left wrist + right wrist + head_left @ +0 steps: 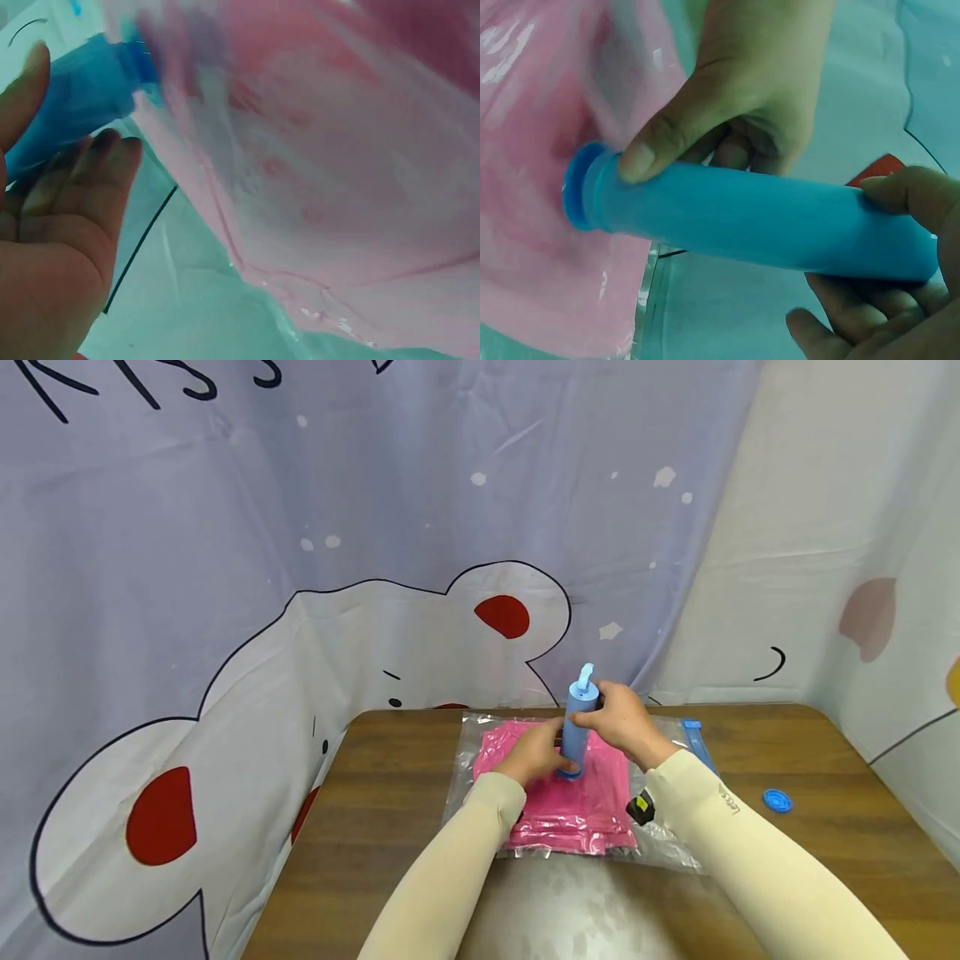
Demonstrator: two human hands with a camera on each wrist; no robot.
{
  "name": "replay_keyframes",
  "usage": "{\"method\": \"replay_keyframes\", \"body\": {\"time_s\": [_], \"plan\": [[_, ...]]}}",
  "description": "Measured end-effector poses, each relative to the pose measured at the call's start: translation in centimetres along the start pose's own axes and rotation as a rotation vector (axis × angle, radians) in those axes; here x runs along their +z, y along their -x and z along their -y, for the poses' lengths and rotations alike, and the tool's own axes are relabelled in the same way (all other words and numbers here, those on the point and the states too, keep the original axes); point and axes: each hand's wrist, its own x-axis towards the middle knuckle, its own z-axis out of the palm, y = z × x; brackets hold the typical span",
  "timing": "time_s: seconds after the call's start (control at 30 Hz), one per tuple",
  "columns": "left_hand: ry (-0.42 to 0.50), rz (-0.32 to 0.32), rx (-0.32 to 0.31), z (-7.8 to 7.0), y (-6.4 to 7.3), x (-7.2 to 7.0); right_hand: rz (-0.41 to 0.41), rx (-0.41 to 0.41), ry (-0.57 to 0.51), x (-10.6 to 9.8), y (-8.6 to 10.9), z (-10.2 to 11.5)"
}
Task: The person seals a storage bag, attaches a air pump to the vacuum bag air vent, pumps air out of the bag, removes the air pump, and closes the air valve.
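A blue cylindrical hand pump [575, 739] stands nearly upright on a clear plastic storage bag [459, 777] packed with pink folded material [555, 827]. A pale blue piece [586, 676] sticks up from its top. My left hand [534, 752] grips the pump low down; in the right wrist view its thumb [649, 156] lies along the barrel beside the flared base [577, 187]. Higher up, my right hand [624, 720] holds the barrel between thumb and fingers. The flared base meets the bag's surface; what lies under it is hidden.
A round blue cap [777, 800] lies on the wooden table [390, 827] to the right. Past the bag's far right corner is a blue strip [698, 743]. A printed curtain [360, 635] hangs behind the table, and another white cloth [810, 610] hangs at the right.
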Motion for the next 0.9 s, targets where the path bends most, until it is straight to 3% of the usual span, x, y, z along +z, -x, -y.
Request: {"method": "replay_keyframes", "body": {"time_s": [0.07,0.23,0.37,0.47,0.57,0.6,0.67,0.77,0.9], "plan": [[0.028,0.013,0.0,-2.6,1.5,-1.6,0.032,0.019,-0.03,-0.2,-0.2,0.1],[-0.033,-0.019,0.009,-2.7,1.6,-1.5,0.053,0.031,-0.061,-0.1,-0.2,0.1],[-0.099,-0.046,-0.02,-2.0,0.6,-0.6,0.062,0.03,-0.098,0.3,0.2,-0.6],[-0.185,-0.126,-0.012,0.9,-1.6,1.8,0.043,0.034,-0.101,0.8,0.5,-1.2],[-0.224,-0.181,-0.031,1.2,-2.0,2.5,-0.017,0.028,-0.052,1.1,0.6,-1.6],[-0.212,-0.199,-0.031,1.0,-1.9,2.5,-0.038,0.024,-0.03,1.2,0.6,-1.6],[-0.18,-0.196,-0.043,-1.0,-0.5,1.4,-0.069,0.008,0.015,1.3,0.6,-1.6],[-0.136,-0.195,-0.015,-1.1,0.3,0.9,-0.077,-0.018,0.057,1.3,0.4,-1.5],[-0.09,-0.116,-0.032,-1.3,1.0,-0.1,-0.044,-0.032,0.083,1.2,0.3,-1.4]]}}
